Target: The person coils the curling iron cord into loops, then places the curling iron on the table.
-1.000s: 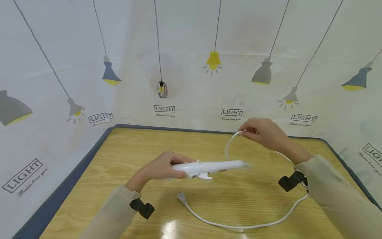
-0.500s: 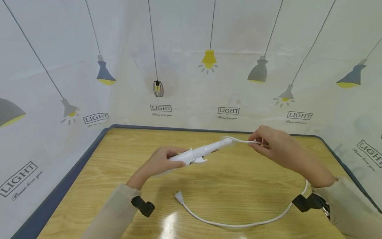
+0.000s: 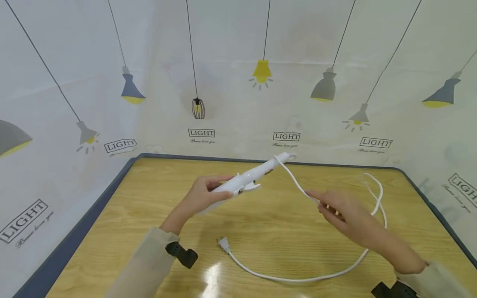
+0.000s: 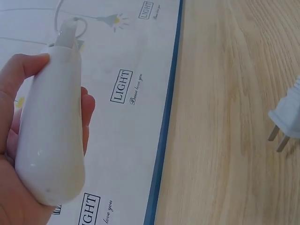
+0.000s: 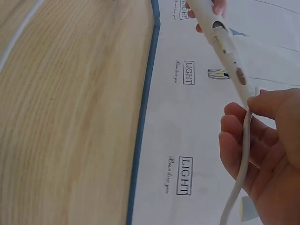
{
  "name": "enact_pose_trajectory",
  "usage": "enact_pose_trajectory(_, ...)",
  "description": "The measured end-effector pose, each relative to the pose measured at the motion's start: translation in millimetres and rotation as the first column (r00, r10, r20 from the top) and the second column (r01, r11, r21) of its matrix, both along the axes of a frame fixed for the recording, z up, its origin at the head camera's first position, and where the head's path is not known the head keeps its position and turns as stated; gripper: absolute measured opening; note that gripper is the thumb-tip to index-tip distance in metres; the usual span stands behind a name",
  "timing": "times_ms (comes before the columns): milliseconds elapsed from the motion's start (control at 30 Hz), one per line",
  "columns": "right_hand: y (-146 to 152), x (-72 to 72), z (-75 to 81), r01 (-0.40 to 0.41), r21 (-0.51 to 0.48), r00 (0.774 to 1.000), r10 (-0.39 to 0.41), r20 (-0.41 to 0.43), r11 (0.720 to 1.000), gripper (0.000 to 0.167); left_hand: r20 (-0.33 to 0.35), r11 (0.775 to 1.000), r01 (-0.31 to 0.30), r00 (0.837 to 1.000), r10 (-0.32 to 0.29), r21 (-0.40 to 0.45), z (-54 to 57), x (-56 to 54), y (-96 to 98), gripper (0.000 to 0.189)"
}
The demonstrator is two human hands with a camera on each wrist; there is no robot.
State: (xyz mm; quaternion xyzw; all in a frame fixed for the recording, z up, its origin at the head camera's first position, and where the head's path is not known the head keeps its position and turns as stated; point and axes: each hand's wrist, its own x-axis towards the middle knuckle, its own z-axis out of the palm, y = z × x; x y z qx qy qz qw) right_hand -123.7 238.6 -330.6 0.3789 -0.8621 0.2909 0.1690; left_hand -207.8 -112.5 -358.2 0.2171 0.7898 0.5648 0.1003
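Observation:
My left hand (image 3: 197,198) grips the thick rounded end of a white wand-shaped electric appliance (image 3: 253,174), which tilts up to the right above the table. A small curved lever (image 3: 250,187) sticks out from its underside. The white cord (image 3: 294,178) crosses the narrow far end, beside a clear loop at the tip. Lower right, my right hand (image 3: 346,215) pinches this cord between thumb and fingers; the right wrist view shows the cord (image 5: 244,154) running down past the palm. On the table lies the cord's two-prong plug (image 3: 224,245), prongs pointing left.
The wood-grain table (image 3: 167,256) has a dark blue edge (image 3: 208,159). Behind it and at both sides stands a white backdrop (image 3: 238,103) printed with hanging lamps. Slack cord (image 3: 298,280) curves along the table from the plug to the right, forming a loop (image 3: 378,186).
The right hand swung from above the appliance's tip out to the right, then down towards me, drawing the cord across the narrow end. The left hand tipped that end upward and away.

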Motion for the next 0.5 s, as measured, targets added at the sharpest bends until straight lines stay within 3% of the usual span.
enact_pose_trajectory(133, 3.7, -1.1, -19.8, -0.035, -0.148, 0.986, 0.058, 0.157, 0.988, 0.052, 0.015, 0.999, 0.009, 1.000, -0.009, 0.035, 5.8, 2.4, -0.9, 0.045)
enact_pose_trajectory(300, 10.6, -10.0, -41.4, 0.013, -0.343, 0.934, 0.111, 0.339, 0.939, 0.044, 0.020, 0.995, 0.052, 0.998, -0.054, 0.080, 13.8, 6.6, -1.4, 0.044)
enact_pose_trajectory(500, 8.8, -31.7, -57.3, 0.092, -0.418, 0.873, 0.128, 0.470, 0.904, 0.033, 0.011, 0.981, 0.150, 0.988, -0.152, 0.125, 15.6, 10.1, -4.7, 0.043)
